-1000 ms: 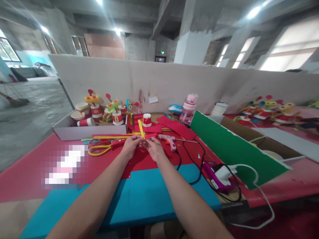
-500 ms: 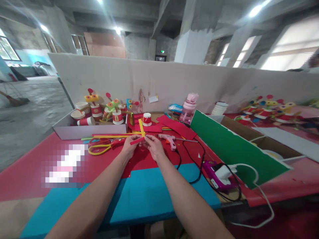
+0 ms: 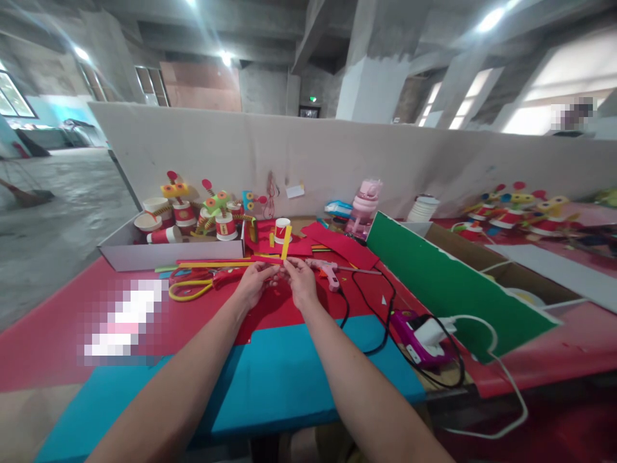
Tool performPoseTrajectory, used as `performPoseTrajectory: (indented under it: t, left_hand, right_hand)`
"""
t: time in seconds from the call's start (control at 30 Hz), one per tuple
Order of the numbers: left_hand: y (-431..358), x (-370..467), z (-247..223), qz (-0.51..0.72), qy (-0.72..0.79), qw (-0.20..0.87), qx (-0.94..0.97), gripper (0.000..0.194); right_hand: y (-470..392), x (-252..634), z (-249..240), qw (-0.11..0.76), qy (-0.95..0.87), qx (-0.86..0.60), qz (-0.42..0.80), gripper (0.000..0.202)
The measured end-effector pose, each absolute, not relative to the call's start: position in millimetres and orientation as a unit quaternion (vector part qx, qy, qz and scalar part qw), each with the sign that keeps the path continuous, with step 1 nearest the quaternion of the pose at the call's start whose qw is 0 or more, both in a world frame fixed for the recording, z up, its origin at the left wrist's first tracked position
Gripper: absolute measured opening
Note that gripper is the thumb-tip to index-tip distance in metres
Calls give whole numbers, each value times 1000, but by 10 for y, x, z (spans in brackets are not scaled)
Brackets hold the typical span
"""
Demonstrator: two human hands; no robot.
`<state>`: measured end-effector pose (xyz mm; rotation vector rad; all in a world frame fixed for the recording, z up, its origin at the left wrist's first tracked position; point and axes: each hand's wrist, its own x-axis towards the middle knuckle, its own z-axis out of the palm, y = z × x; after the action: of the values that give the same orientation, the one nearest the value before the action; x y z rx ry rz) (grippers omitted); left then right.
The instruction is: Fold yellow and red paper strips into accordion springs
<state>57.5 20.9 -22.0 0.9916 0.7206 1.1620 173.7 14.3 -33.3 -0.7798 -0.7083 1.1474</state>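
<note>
My left hand and my right hand meet over the red tabletop, both with fingers pinched on paper strips. A yellow paper strip stands up from between the fingertips. The red paper strip runs leftward from its base, at about a right angle. Fingers hide the spot where the strips meet. Behind the hands is a red and white paper cup. Yellow-handled scissors lie left of my left hand. A pink glue gun lies just right of my right hand.
A white box at left holds paper cups and cup figures. At right stand a green-sided box and a purple power strip with cables. A blue board covers the near edge. A pink bottle stands behind.
The strips have turned in my fingers: the yellow one now leans right instead of left, and the red one has swung back to point left. Both hands stay close together.
</note>
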Motion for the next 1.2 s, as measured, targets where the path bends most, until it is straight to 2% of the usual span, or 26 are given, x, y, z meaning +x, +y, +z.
performPoseTrajectory:
  t: [0.43, 0.87, 1.2]
  left_hand:
    - [264, 538, -231, 543, 363, 609, 449, 28]
    - [282, 532, -279, 559, 362, 592, 454, 32]
    - [302, 485, -246, 604, 370, 577, 406, 33]
  right_hand:
    - [72, 1766, -291, 625, -401, -342, 576, 29]
    - [68, 1743, -289, 627, -417, -375, 540, 31]
    - [110, 1848, -304, 613, -464, -436, 468, 24]
